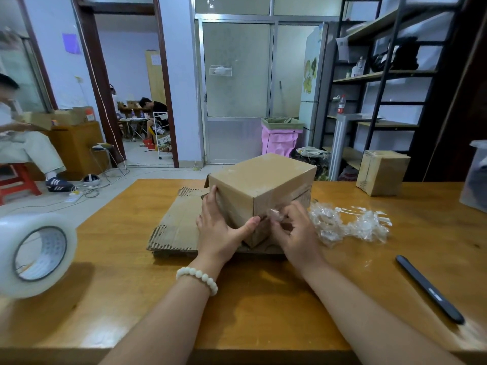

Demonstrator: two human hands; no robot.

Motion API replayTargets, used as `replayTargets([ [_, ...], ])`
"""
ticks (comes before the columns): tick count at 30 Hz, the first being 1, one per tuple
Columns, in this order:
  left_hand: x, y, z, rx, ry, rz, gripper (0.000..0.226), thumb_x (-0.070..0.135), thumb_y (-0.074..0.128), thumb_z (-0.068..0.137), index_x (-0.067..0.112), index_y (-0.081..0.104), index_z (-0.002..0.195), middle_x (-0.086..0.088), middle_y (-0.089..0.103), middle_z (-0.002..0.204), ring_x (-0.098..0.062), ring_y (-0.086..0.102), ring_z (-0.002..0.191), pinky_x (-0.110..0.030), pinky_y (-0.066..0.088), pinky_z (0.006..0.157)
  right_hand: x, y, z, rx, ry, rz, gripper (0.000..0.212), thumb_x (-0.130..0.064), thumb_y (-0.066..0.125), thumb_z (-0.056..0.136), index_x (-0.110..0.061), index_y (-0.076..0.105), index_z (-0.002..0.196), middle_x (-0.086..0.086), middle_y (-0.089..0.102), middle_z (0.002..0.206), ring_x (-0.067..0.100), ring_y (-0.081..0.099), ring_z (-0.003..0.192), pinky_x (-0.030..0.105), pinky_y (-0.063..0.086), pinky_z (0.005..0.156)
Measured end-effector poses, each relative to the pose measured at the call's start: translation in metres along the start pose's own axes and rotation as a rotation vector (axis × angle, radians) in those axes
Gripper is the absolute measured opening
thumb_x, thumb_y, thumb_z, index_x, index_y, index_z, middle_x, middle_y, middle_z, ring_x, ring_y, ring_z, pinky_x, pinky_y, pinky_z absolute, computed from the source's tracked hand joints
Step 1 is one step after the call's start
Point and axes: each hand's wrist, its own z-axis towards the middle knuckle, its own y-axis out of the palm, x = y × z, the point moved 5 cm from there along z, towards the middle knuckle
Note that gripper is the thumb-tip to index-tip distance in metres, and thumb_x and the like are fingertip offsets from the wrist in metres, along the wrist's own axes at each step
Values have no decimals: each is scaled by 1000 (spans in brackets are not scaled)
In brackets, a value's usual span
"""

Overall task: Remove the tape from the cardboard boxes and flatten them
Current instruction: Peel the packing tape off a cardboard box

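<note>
The cardboard box (263,177) sits on flattened cardboard (176,227) on the tabletop (263,299). The left hand (216,227) presses straight fingers (209,204) against its side. Just right of them, the right hand (295,233) pinches a strip of clear tape (274,214) at the box's near corner. Crumpled tape (350,225) lies further right.

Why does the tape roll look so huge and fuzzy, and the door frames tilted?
Head view: the tape roll sits close to the wide-angle lens, so it looms, out of focus; the door frames lean toward the picture's edges; light glares softly on the table.
</note>
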Motion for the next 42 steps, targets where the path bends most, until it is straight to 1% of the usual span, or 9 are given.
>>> replayTargets([
  [4, 1, -1, 0, 9, -10, -8, 122, 81, 51, 52, 25, 10, 152, -4, 26, 153, -25, 28, 137, -55, 19, 115, 2, -3, 0, 30, 20, -65, 29, 4, 65, 79, -11, 42, 73, -2, 42, 81, 4, 42, 72, 15, 39, 60],
  [8, 2, -1, -1, 3, -2, -4, 122, 81, 51, 52, 25, 10, 152, -4, 26, 153, -25, 28, 137, -55, 20, 115, -5, 0, 0, 49, -93, -198, 36, 10, 65, 75, -15, 39, 76, -2, 37, 83, -1, 36, 69, 7, 36, 63],
  [12, 0, -2, 1, 23, -16, -21, 120, 81, 51, 53, 24, 13, 152, -4, 29, 152, -26, 30, 137, -50, 20, 116, -4, 6, -4, -78, -146, -176, 16, -12, 66, 79, -5, 57, 91, 4, 45, 100, 3, 46, 79, 5, 43, 74],
  [15, -1, -2, 1, 28, -31, -45, 118, 80, 52, 54, 25, 14, 152, -4, 29, 152, -26, 31, 137, -50, 21, 116, -5, -3, -5, -83, -73, 15, 11, -17, 57, 89, -15, 57, 100, 1, 53, 101, 6, 55, 89, 11, 47, 78],
  [18, 0, -2, 1, 35, -34, -50, 118, 79, 53, 55, 25, 14, 152, -4, 30, 152, -27, 32, 137, -54, 25, 114, 0, -8, -1, -23, 102, 144, 16, -19, 61, 91, -29, 49, 96, -3, 60, 93, 7, 61, 85, 16, 51, 74],
  [21, -2, -3, 1, 39, -36, -51, 118, 79, 54, 55, 26, 14, 152, -4, 31, 152, -28, 32, 137, -55, 26, 114, 13, -6, 0, -83, 272, 90, 20, -38, 63, 86, -25, 55, 99, -6, 60, 95, 4, 58, 87, 12, 47, 70],
  [23, -3, -3, 0, 26, -33, -52, 118, 80, 54, 54, 26, 13, 152, -4, 30, 152, -28, 31, 137, -55, 26, 113, 15, -7, 0, -109, 271, 27, 29, -46, 60, 83, -22, 59, 99, -9, 58, 97, -1, 55, 88, 11, 44, 70],
  [27, -2, -3, 0, 19, -28, -48, 118, 80, 53, 54, 27, 13, 152, -3, 28, 153, -28, 30, 137, -54, 25, 114, 4, -8, 0, -114, 205, -22, 16, -32, 63, 88, -17, 61, 91, -13, 50, 94, -12, 50, 84, 2, 40, 68],
  [42, -1, -2, 1, 17, -17, -8, 118, 81, 49, 54, 25, 13, 152, -5, 29, 152, -27, 31, 136, -52, 20, 115, 11, -6, 0, -65, 213, -143, 16, -18, 63, 88, -12, 49, 81, -1, 45, 82, 6, 43, 69, 16, 37, 59],
])
